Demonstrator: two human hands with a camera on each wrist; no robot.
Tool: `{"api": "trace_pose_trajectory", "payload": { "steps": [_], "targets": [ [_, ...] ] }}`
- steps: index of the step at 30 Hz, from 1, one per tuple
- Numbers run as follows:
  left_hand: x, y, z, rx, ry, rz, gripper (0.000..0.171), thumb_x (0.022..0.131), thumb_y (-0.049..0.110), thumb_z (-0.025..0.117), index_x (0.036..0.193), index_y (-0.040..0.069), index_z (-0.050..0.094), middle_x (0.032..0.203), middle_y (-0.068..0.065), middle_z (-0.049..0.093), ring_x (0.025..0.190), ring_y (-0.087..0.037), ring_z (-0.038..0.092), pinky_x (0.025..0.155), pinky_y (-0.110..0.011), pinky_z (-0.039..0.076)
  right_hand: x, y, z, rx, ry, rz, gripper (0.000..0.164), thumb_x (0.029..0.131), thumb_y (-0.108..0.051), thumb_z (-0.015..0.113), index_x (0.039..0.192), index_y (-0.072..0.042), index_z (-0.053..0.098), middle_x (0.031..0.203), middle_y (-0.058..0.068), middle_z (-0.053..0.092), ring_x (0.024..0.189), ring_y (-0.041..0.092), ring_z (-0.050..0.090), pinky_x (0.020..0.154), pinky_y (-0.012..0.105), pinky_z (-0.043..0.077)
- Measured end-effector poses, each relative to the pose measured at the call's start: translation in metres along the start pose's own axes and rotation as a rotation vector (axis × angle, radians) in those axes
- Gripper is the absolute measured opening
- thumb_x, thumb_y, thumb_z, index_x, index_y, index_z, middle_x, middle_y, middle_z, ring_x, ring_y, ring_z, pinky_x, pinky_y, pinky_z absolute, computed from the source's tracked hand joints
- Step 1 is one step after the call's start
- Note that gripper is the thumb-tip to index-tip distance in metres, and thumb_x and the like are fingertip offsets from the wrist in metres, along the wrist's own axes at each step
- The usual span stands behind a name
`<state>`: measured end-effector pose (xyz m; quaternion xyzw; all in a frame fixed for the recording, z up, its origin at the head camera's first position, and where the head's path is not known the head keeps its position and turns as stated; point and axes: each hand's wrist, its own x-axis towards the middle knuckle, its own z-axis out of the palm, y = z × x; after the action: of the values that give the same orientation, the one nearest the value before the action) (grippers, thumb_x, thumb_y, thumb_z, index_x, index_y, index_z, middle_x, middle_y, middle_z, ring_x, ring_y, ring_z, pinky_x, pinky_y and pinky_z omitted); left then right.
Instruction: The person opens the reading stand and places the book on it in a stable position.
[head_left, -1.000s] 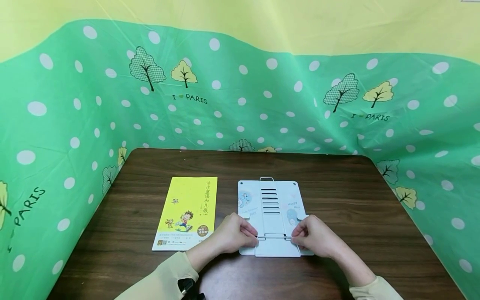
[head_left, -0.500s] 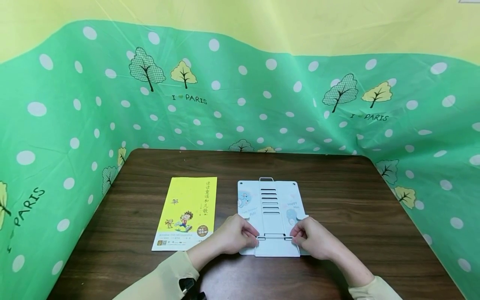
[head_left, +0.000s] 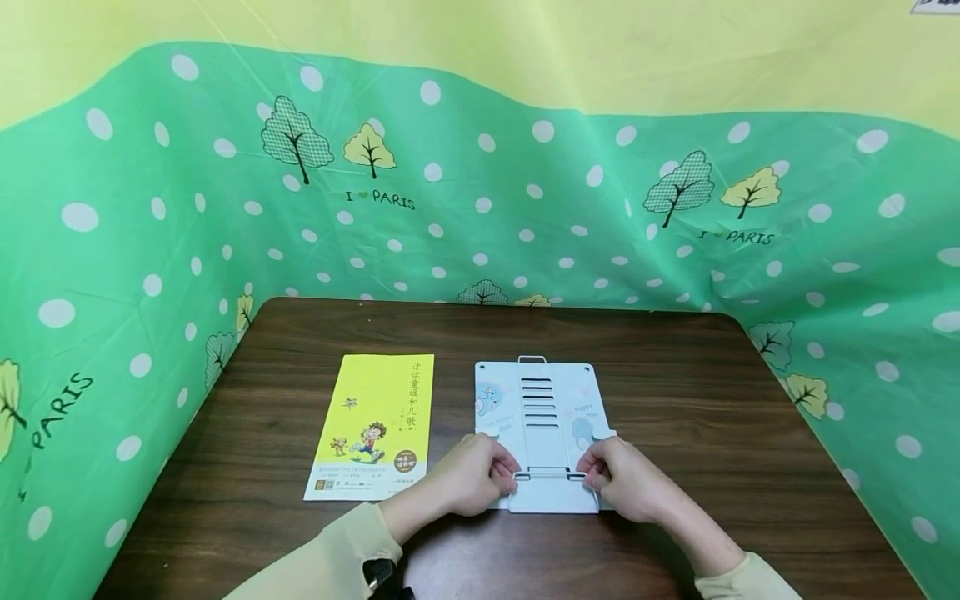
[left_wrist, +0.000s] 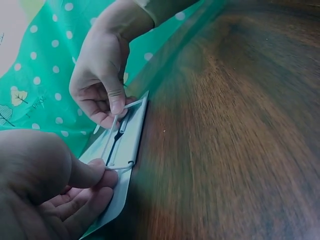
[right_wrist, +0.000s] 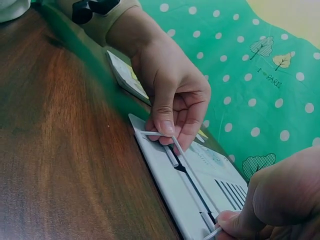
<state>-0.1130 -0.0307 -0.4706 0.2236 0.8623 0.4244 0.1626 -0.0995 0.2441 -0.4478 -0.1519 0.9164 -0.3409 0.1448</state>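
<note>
A pale blue book stand [head_left: 579, 387] with printed cartoon figures and a column of slots lies flat on the table in the head view. Near its front edge, a thin white wire bracket [right_wrist: 194, 172] stands raised off the board, seen in both wrist views. My left hand [head_left: 474, 477] pinches the bracket's left corner between thumb and fingers. At the opposite corner, my right hand [head_left: 628, 479] pinches the wire the same way. The right thumb [left_wrist: 116, 102] lies along the wire in the left wrist view.
A yellow children's book [head_left: 367, 417] lies to the left of the stand, close to my left forearm. The dark wooden table [head_left: 660, 350] is bordered by a green dotted curtain [head_left: 450, 225]. A black device [head_left: 382, 575] sits on my left sleeve.
Both hands keep their pinch on the wire bracket. The left hand has shifted slightly right and the right hand slightly left; the stand and the book stay in place.
</note>
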Motion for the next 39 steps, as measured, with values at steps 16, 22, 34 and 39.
{"api": "trace_pose_trajectory", "payload": {
  "steps": [16, 22, 34, 39],
  "targets": [
    [-0.004, 0.004, 0.003, 0.003, 0.044, -0.029, 0.017, 0.081, -0.002, 0.082, 0.087, 0.013, 0.077, 0.072, 0.014, 0.063, 0.069, -0.001, 0.061, 0.07, -0.022, 0.053, -0.002, -0.003, 0.003, 0.033, 0.015, 0.051, 0.024, 0.089, 0.017, 0.066, 0.085, -0.006, 0.068, 0.074, 0.0, 0.056, 0.068, 0.015, 0.054, 0.059, 0.025, 0.045],
    [-0.008, 0.008, 0.006, 0.067, 0.079, -0.015, 0.025, 0.078, -0.006, 0.079, 0.086, 0.017, 0.075, 0.071, 0.017, 0.061, 0.068, 0.001, 0.058, 0.071, -0.022, 0.051, -0.005, -0.003, 0.005, 0.052, 0.048, 0.067, 0.025, 0.088, 0.018, 0.066, 0.084, -0.007, 0.068, 0.074, 0.0, 0.057, 0.069, 0.015, 0.054, 0.059, 0.025, 0.046],
    [-0.015, 0.011, 0.012, 0.16, 0.13, 0.077, 0.03, 0.074, -0.01, 0.076, 0.093, 0.014, 0.076, 0.073, 0.021, 0.058, 0.067, 0.003, 0.054, 0.069, -0.02, 0.051, -0.017, -0.007, 0.011, 0.011, 0.141, 0.047, 0.027, 0.085, 0.018, 0.067, 0.086, -0.009, 0.067, 0.072, -0.004, 0.055, 0.065, 0.009, 0.051, 0.061, 0.025, 0.045],
    [-0.016, 0.014, 0.012, 0.164, 0.132, 0.098, 0.03, 0.074, -0.01, 0.078, 0.093, 0.013, 0.077, 0.072, 0.021, 0.058, 0.067, 0.005, 0.054, 0.069, -0.019, 0.05, -0.02, -0.01, 0.011, 0.005, 0.169, 0.039, 0.029, 0.084, 0.018, 0.07, 0.084, -0.01, 0.068, 0.071, -0.005, 0.054, 0.065, 0.008, 0.051, 0.062, 0.025, 0.044]
  ]
}}
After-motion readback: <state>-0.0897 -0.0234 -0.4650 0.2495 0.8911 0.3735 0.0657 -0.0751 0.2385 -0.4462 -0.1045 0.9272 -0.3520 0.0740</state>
